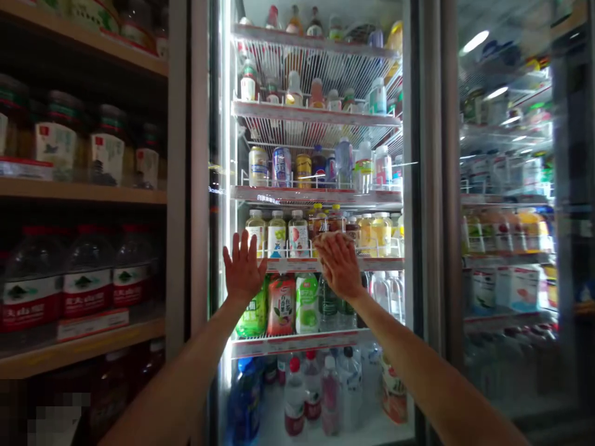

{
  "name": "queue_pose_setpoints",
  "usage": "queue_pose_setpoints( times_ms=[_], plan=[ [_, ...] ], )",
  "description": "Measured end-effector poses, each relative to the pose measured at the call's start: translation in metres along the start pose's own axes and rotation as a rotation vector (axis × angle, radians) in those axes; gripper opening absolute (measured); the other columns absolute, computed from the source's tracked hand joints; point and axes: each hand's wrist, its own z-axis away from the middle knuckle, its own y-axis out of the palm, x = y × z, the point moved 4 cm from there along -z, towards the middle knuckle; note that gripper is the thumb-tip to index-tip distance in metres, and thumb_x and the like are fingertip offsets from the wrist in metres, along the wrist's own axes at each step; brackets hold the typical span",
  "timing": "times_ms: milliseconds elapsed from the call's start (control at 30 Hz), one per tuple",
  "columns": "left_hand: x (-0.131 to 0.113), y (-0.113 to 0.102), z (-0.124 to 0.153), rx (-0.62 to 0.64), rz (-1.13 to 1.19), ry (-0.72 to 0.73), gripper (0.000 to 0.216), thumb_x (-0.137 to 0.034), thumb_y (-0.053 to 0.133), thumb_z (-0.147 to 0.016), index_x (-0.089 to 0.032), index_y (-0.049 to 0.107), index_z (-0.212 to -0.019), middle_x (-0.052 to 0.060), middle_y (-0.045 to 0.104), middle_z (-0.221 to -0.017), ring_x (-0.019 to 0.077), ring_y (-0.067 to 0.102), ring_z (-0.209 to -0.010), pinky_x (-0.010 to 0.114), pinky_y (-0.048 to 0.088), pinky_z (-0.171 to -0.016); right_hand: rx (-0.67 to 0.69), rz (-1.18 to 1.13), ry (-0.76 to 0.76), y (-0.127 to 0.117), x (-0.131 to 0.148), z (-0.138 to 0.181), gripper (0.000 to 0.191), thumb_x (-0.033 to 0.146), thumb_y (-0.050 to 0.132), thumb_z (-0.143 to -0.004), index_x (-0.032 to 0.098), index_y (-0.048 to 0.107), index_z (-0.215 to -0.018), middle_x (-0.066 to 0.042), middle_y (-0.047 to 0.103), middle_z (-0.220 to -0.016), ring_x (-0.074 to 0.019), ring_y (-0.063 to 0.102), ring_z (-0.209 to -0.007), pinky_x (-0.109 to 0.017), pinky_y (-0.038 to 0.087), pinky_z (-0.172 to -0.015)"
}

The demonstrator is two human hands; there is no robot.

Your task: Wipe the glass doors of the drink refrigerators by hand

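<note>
Shop, lit drink fridge (pixel 316 196). Left hand (pixel 242 267) flat, fingers spread, holding nothing, before juice bottles (pixel 277 234). Right hand (pixel 339 265) loose over shelf rail (pixel 325 264), grasping nothing. Step: reaching in. Next needs closing fingers round one bottle.

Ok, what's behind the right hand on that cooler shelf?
The right hand covers a bottle on the wire shelf; only its yellow cap and upper label show. The lower body is hidden. Pale yellow bottles stand beside it.

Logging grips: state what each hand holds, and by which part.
Nothing is held. Left hand and right hand lie flat, fingers spread, against the lit drinks fridge's glass door.
</note>
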Motion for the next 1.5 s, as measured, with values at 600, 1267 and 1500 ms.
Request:
queue_pose_setpoints(
  times_ms=[600,1267,1500],
  plan=[
    [0.000,-0.002,-0.001,-0.051,0.005,0.026,0.060,-0.040,0.039,-0.089,-0.016,0.023,-0.142,0.016,0.027,-0.147,0.0241,0.013,-0.139,0.049,0.010,-0.112,-0.024,-0.001,-0.039,-0.013,-0.040,0.029,0.052,0.023,0.041,-0.084,0.020,0.038,-0.136,-0.007,0.044,-0.138,-0.0237,0.021,-0.138,-0.049,0.024,-0.109],
    [-0.023,-0.008,0.045,0.095,0.054,0.038,0.064,-0.035,0.038,-0.090,-0.021,0.007,-0.145,0.012,0.017,-0.150,0.0260,0.007,-0.140,0.052,0.014,-0.111,-0.158,0.013,0.258,-0.009,-0.023,0.057,0.055,0.023,0.039,-0.086,0.023,0.031,-0.140,-0.009,0.021,-0.150,-0.0281,0.014,-0.139,-0.054,0.024,-0.108],
    [-0.033,-0.009,0.057,0.117,0.050,0.039,0.064,-0.034,0.038,-0.090,-0.019,0.008,-0.145,0.014,0.020,-0.149,0.0286,0.006,-0.140,0.055,0.018,-0.109,-0.239,0.079,0.421,-0.021,-0.051,0.053,0.052,0.020,0.039,-0.086,0.018,0.035,-0.137,-0.014,0.025,-0.148,-0.0291,0.016,-0.138,-0.058,0.026,-0.104]
  ],
)
